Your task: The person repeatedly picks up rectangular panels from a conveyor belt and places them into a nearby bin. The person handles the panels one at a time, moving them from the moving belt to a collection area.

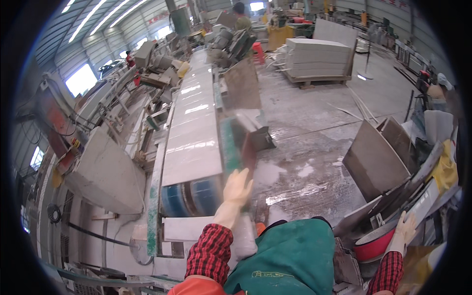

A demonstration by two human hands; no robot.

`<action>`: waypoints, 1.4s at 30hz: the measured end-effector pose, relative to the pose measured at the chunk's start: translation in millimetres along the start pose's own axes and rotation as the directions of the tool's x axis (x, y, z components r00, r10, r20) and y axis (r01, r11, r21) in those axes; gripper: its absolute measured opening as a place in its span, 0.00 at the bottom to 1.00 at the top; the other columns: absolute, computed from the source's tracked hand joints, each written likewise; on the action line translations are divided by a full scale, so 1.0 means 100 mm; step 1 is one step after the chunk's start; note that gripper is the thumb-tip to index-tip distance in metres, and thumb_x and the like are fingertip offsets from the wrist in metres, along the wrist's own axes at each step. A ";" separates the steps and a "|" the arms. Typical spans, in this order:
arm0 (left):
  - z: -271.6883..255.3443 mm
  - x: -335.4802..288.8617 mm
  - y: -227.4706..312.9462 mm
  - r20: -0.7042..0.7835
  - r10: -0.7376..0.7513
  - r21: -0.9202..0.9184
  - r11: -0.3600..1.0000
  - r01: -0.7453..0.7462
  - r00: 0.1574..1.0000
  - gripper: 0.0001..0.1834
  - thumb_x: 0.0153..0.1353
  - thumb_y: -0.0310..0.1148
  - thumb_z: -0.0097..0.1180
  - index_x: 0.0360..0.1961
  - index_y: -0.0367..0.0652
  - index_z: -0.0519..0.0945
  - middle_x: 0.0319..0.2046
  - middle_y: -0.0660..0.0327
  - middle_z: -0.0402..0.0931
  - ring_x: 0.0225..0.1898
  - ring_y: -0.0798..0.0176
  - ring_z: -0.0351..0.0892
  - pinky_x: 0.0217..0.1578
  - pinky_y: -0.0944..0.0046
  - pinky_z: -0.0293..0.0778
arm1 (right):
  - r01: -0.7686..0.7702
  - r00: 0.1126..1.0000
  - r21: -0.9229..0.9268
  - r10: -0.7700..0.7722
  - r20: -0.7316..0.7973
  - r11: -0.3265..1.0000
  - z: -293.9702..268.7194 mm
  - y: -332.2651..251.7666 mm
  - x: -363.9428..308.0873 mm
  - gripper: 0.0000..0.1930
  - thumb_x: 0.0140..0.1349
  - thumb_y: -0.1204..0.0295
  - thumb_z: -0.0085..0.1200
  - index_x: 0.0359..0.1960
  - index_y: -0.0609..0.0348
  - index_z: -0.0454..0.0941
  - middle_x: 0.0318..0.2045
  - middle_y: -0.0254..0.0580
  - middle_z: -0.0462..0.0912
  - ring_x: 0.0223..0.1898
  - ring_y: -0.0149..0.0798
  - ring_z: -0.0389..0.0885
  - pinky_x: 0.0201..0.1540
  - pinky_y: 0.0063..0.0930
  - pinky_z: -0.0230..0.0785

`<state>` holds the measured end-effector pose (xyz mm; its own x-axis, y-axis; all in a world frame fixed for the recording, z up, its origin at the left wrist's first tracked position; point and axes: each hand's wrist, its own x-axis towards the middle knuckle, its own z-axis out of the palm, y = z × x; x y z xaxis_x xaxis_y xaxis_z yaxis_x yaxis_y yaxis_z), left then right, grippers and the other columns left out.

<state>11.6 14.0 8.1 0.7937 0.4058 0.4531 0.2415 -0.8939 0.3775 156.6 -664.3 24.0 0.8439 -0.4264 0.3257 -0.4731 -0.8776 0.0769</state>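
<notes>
My left hand [238,188] reaches out beside the near end of a long conveyor [189,196], where pale slabs [192,152] lie in a row on the blue belt. Its fingers are spread and hold nothing; the green side rail [229,142] is just beyond them. Low on the right, my right hand [405,229] is stretched out with fingers extended, next to a red round tub [368,251] and a white strip-shaped slab [424,201]. Whether it touches that slab I cannot tell. A green apron [295,250] covers my front.
Brown boards [377,160] lean at the right, near yellow cloth [445,169]. A stack of pale slabs [317,59] sits on a pallet farther back. To the left, a large stone slab [108,172] stands tilted. The floor [305,128] looks wet. Machinery [231,44] flanks the conveyor's far end.
</notes>
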 end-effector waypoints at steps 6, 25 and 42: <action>0.13 -0.01 0.13 0.245 0.040 0.159 0.984 -0.081 0.969 0.19 0.57 0.40 0.61 0.48 0.48 0.76 0.49 0.55 0.74 0.64 0.38 0.63 0.67 0.45 0.57 | 0.031 0.996 0.269 -0.006 -0.093 0.963 0.39 0.23 0.19 0.27 0.64 0.55 0.53 0.60 0.58 0.73 0.57 0.52 0.77 0.60 0.55 0.71 0.64 0.44 0.61; 0.23 -0.06 0.01 0.208 0.019 0.129 0.991 -0.047 0.978 0.16 0.57 0.41 0.60 0.44 0.46 0.77 0.48 0.54 0.77 0.68 0.37 0.61 0.69 0.41 0.53 | -0.244 0.961 0.106 0.226 0.158 0.964 -0.14 -0.03 -0.38 0.48 0.43 0.48 0.72 0.63 0.62 0.69 0.59 0.61 0.75 0.60 0.57 0.74 0.62 0.45 0.66; 0.24 0.17 0.94 0.449 -0.120 -0.862 0.204 0.464 0.886 0.30 0.70 0.45 0.52 0.67 0.40 0.66 0.65 0.49 0.68 0.59 0.53 0.75 0.59 0.53 0.72 | -0.090 0.822 0.995 -0.560 0.099 0.044 -1.49 -1.57 -0.65 0.41 0.39 0.79 0.69 0.62 0.63 0.72 0.56 0.45 0.77 0.52 0.39 0.78 0.53 0.29 0.72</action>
<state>60.7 -67.8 31.9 0.9244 0.3814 -0.0064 -0.0634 0.1702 0.9834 137.9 -466.1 131.4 0.9842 0.1193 0.1311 0.1548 -0.2181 -0.9636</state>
